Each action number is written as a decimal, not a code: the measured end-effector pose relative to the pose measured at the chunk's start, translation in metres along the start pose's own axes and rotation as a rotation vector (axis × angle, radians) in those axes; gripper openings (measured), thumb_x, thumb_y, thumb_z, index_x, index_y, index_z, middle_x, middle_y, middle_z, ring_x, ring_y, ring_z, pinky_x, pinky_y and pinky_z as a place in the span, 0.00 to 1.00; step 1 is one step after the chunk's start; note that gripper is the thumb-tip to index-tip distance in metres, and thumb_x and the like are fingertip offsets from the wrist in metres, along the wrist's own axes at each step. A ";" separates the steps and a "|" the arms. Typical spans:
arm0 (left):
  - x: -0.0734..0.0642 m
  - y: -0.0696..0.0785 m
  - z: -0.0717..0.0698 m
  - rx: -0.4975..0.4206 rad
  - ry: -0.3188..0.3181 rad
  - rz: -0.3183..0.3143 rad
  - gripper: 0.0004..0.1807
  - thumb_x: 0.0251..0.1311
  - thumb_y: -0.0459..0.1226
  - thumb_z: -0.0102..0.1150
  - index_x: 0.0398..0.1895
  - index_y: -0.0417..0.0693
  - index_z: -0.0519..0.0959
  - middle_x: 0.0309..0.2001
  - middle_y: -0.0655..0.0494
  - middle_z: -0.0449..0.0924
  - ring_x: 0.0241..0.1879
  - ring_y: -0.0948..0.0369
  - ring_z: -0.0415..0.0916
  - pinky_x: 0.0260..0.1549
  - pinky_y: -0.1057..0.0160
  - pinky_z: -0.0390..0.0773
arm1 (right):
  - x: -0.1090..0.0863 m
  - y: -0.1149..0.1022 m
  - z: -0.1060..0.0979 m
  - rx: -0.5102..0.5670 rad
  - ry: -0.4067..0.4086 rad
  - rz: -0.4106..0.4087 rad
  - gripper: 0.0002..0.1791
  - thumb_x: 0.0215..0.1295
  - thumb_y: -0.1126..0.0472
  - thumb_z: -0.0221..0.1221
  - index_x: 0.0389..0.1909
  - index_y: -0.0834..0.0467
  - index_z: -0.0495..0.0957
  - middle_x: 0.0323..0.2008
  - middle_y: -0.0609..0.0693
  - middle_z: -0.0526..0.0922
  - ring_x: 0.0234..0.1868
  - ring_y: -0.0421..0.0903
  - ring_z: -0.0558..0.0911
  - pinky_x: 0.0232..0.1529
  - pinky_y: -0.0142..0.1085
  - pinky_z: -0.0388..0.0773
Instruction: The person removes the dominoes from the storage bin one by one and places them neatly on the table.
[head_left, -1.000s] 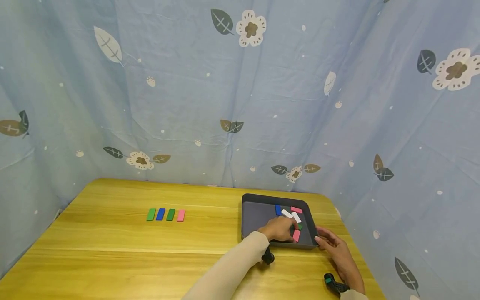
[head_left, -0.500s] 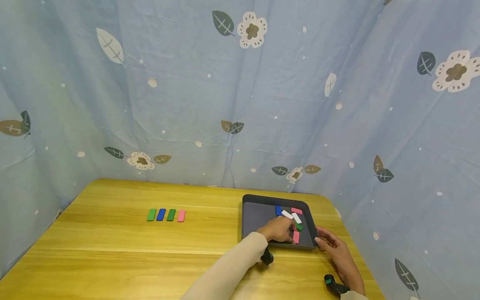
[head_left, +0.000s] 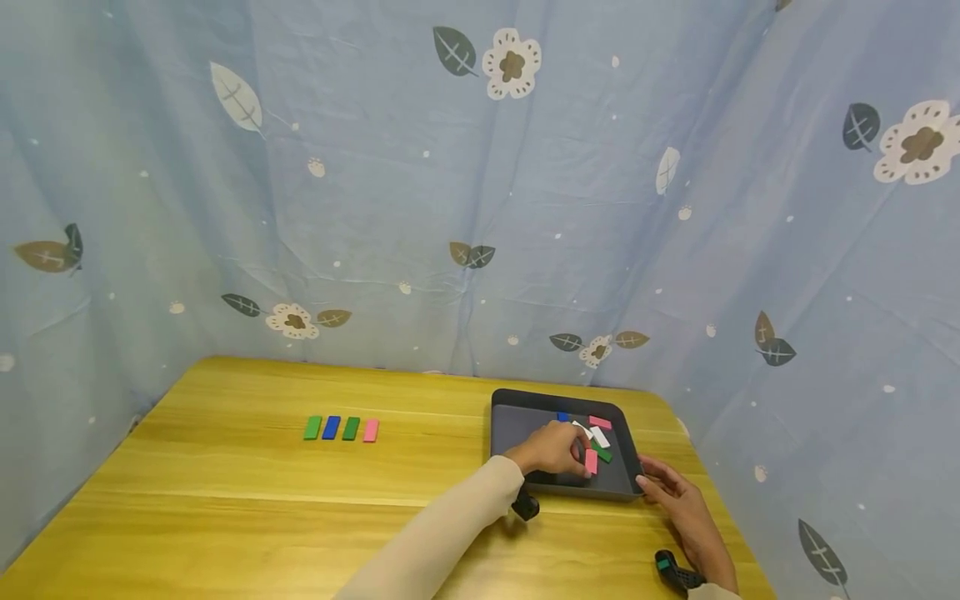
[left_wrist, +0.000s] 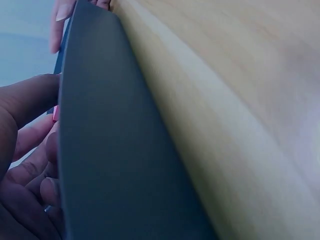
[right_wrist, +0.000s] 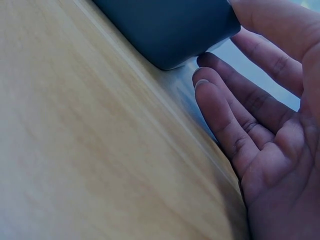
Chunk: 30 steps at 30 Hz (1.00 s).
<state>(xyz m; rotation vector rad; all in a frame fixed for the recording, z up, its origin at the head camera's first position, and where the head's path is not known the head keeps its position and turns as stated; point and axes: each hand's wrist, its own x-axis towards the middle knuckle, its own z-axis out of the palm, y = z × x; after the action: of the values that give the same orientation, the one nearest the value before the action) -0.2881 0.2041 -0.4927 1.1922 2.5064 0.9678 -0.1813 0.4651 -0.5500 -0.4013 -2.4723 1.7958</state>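
My left hand (head_left: 553,448) reaches into a dark grey tray (head_left: 525,398) and pinches a pink domino block (head_left: 591,461) between thumb and fingers. In the left wrist view the tray's wall (left_wrist: 110,125) hides most of what the fingers hold; a bit of pink (left_wrist: 55,113) shows there. Around the hand in the tray lie white (head_left: 600,437), green (head_left: 602,452), blue (head_left: 562,416) and pink (head_left: 600,422) blocks. At the tray's near right corner my right hand (head_left: 682,508) touches the rim with its thumb, fingers loosely extended alongside (right_wrist: 265,115).
Left of the tray, a light green block (head_left: 312,427), a blue one (head_left: 332,427), a dark green one (head_left: 351,428) and a pink one (head_left: 371,430) lie in a spaced row on the wooden table (head_left: 247,500). A patterned blue curtain (head_left: 375,208) hangs behind and beside it.
My left hand has shifted slightly within the tray, and the pink block at its fingertips has moved a little away from the near wall. The right hand stays at the corner.
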 end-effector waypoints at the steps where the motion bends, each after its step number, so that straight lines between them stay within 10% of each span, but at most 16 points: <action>1: -0.001 -0.002 -0.002 -0.007 0.003 0.002 0.22 0.54 0.42 0.80 0.51 0.47 0.84 0.27 0.66 0.75 0.26 0.70 0.73 0.31 0.71 0.74 | 0.000 0.000 0.000 -0.001 0.000 0.000 0.39 0.70 0.43 0.65 0.76 0.55 0.66 0.71 0.60 0.69 0.50 0.33 0.80 0.49 0.34 0.80; 30: -0.042 -0.030 -0.054 -0.094 0.077 0.029 0.25 0.54 0.39 0.79 0.55 0.47 0.82 0.31 0.68 0.83 0.38 0.68 0.79 0.40 0.70 0.76 | -0.003 -0.003 0.001 -0.030 -0.010 0.010 0.41 0.70 0.40 0.64 0.77 0.53 0.65 0.70 0.60 0.69 0.50 0.34 0.80 0.49 0.37 0.80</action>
<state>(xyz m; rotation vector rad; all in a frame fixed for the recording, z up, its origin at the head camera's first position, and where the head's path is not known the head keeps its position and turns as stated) -0.3023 0.1329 -0.4741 1.1882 2.4774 1.1463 -0.1792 0.4624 -0.5472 -0.4077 -2.5114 1.7705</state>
